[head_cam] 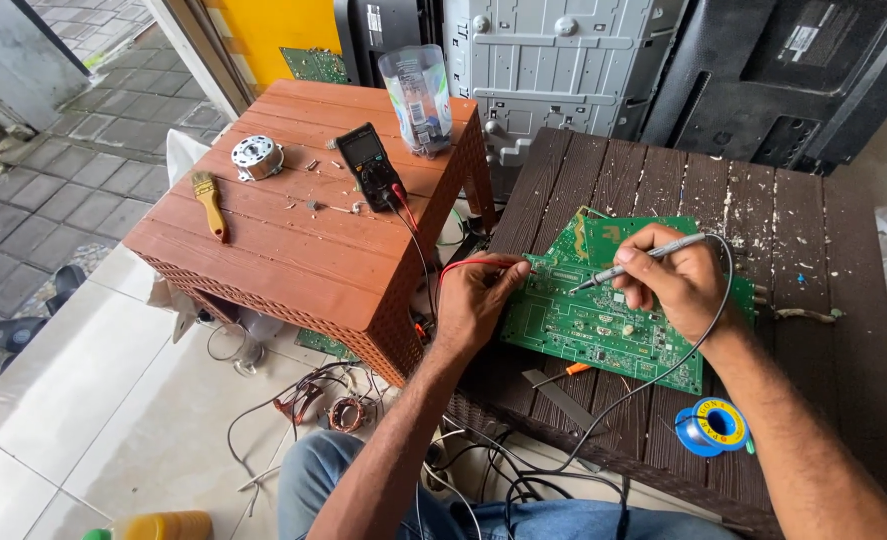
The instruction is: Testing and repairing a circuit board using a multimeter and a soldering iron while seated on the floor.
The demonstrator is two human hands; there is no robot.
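Right hand [675, 280] grips one grey probe [635, 262], tip on one green circuit board [603, 320] mid-surface; left hand [475, 300] pinches one red lead [468, 264] at the board's nine o'clock edge. One solder spool [711, 427] lies at five o'clock.

From where I stand, the right hand [678, 280] hides part of the green circuit board [603, 320], whose tiny components are too small to tell. The yellow bottle [163, 526] is cut off by the bottom edge, and the dark counter [833, 330] by the right edge.
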